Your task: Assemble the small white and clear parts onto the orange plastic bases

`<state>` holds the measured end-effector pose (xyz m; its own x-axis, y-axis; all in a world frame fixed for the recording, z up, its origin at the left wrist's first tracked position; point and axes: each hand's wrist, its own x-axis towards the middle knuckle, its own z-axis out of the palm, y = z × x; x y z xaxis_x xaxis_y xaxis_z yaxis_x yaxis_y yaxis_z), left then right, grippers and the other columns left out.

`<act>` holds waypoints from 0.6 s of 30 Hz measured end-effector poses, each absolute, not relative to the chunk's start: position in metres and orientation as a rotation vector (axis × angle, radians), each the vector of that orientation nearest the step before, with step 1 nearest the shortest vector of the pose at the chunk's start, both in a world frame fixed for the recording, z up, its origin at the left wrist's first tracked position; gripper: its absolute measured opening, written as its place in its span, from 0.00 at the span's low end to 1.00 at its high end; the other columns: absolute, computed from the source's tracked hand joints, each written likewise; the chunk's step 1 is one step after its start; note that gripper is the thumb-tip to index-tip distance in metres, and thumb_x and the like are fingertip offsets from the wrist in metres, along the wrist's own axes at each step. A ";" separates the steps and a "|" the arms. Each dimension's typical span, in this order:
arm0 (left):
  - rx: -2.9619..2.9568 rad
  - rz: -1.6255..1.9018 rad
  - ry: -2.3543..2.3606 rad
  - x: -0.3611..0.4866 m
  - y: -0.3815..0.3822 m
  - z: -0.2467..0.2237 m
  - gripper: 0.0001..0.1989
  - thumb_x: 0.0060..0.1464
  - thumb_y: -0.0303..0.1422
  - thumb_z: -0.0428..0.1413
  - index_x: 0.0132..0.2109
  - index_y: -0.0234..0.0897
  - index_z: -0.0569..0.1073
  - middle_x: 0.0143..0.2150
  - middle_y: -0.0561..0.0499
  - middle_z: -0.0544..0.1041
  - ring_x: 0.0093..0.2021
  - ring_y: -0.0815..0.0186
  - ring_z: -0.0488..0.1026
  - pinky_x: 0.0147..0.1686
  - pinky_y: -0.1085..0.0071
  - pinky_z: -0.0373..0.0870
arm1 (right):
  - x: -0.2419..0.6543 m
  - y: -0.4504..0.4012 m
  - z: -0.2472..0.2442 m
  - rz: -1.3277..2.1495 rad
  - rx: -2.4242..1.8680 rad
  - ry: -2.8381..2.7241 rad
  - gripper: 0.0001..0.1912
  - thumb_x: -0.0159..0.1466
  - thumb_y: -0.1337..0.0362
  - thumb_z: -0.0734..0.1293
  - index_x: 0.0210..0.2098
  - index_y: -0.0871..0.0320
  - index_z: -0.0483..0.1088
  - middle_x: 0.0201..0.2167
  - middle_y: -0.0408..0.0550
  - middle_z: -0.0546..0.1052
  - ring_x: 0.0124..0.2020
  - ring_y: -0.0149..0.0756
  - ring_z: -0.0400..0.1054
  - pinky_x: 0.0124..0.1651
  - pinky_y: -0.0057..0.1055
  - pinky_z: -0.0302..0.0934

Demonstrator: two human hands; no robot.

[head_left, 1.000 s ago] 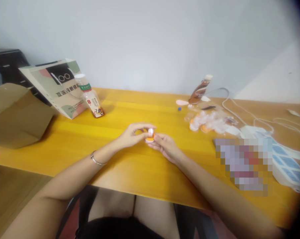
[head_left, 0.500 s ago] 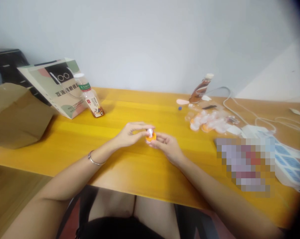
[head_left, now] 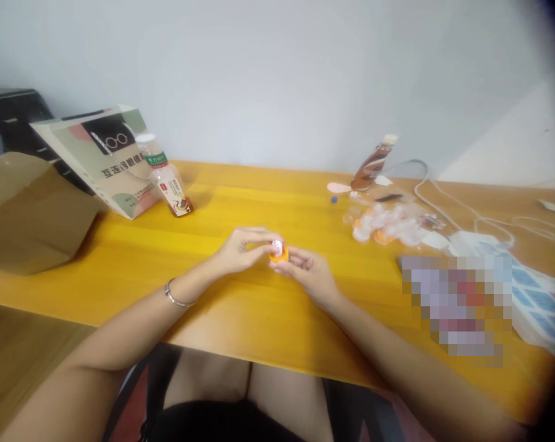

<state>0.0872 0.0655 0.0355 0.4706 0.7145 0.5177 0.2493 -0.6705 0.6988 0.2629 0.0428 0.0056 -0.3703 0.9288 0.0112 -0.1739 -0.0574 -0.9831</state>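
Above the middle of the yellow table (head_left: 222, 202), both my hands meet at a small orange and white item. My left hand (head_left: 245, 250) pinches its white figure-like top (head_left: 276, 247) between thumb and fingers. From the right, my right hand (head_left: 312, 270) grips the orange base (head_left: 279, 256) between thumb and fingertips. The white top sits over the orange base; whether the two are joined cannot be made out. A silver bracelet is on my left wrist.
At the left are a brown paper bag (head_left: 33, 215), a printed carton bag (head_left: 116, 166) and a clear bottle (head_left: 169, 181). At the right stand a brown bottle (head_left: 374, 164), several orange-white pieces (head_left: 390, 224), white cables, a blurred flat item (head_left: 452, 307) and blue-white packs (head_left: 535, 301).
My left fingers have shifted slightly over the white top, covering a little more of it. The view has moved very slightly; otherwise things stay where they were.
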 end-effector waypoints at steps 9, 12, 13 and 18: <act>2.142 1.139 0.784 0.087 0.064 0.039 0.08 0.52 0.31 0.53 0.37 0.34 0.75 0.36 0.47 0.76 0.36 0.68 0.73 0.39 0.72 0.69 | 0.263 0.042 0.009 1.567 -0.880 -1.338 0.18 0.49 0.62 0.71 0.40 0.54 0.72 0.31 0.42 0.78 0.34 0.33 0.72 0.46 0.36 0.65; 2.146 1.104 0.764 0.086 0.063 0.042 0.10 0.52 0.31 0.53 0.41 0.34 0.74 0.39 0.46 0.75 0.40 0.67 0.72 0.43 0.70 0.67 | 0.264 0.045 0.008 1.563 -0.882 -1.321 0.18 0.48 0.63 0.71 0.40 0.54 0.72 0.32 0.42 0.78 0.35 0.33 0.72 0.46 0.35 0.64; 2.154 1.081 0.757 0.085 0.063 0.043 0.12 0.51 0.31 0.54 0.43 0.35 0.73 0.41 0.45 0.74 0.42 0.66 0.71 0.45 0.69 0.66 | 0.264 0.046 0.008 1.558 -0.888 -1.319 0.18 0.48 0.63 0.71 0.39 0.54 0.72 0.33 0.42 0.78 0.35 0.33 0.72 0.46 0.35 0.64; 2.232 0.911 0.755 0.081 0.070 0.039 0.19 0.46 0.34 0.59 0.47 0.37 0.71 0.42 0.46 0.70 0.42 0.66 0.67 0.44 0.68 0.65 | 0.269 0.052 0.004 1.547 -0.938 -1.337 0.17 0.48 0.63 0.71 0.38 0.54 0.71 0.33 0.42 0.79 0.36 0.34 0.72 0.46 0.36 0.63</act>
<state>0.0807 0.0699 0.0395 0.6017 0.6878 0.4060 0.2712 -0.6541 0.7061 0.2691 0.0519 0.0043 -0.3452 0.9385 -0.0047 -0.1313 -0.0533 -0.9899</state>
